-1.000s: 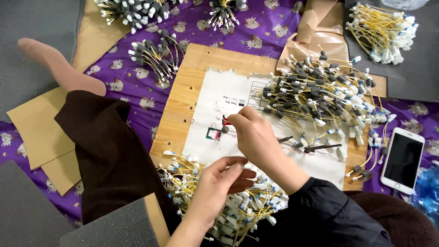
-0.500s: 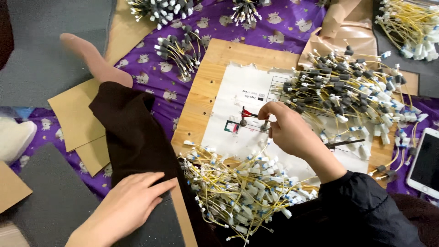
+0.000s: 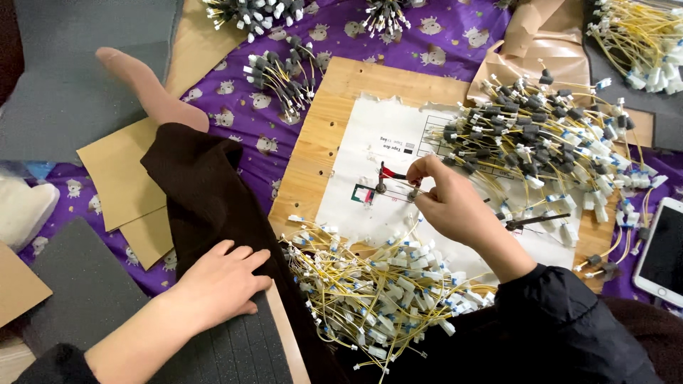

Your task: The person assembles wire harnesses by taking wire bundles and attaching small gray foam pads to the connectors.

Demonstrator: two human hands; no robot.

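At far left, grey foam mat (image 3: pixel 85 71) and tan cardboard sheets (image 3: pixel 135 185) lie on purple patterned cloth (image 3: pixel 235 107). Left hand (image 3: pixel 217 284) rests flat, palm down, fingers (image 3: pixel 242 256) spread loosely, touching the dark brown trouser leg (image 3: pixel 206 192) and the foam edge; it holds nothing. Just right of it sits a pile of yellow wire harnesses with white connectors (image 3: pixel 384 284), spilling over the near edge of the wooden board (image 3: pixel 320 142). Board carries a white paper template (image 3: pixel 370 178) with small upright pegs (image 3: pixel 380 186) and a red mark. Right hand (image 3: pixel 455 206) hovers over the pegs, fingers (image 3: pixel 420 171) pinched narrow on one thin yellow wire (image 3: pixel 420 190) at the jig. Step in hand looks like seating or measuring one harness against the pegs; next move likely calls for steady fine tension and exact alignment on the peg. Further right, a larger heap of harnesses with dark connectors (image 3: pixel 541 135), crumpled brown paper (image 3: pixel 541 43), a phone (image 3: pixel 662 252) at the edge.
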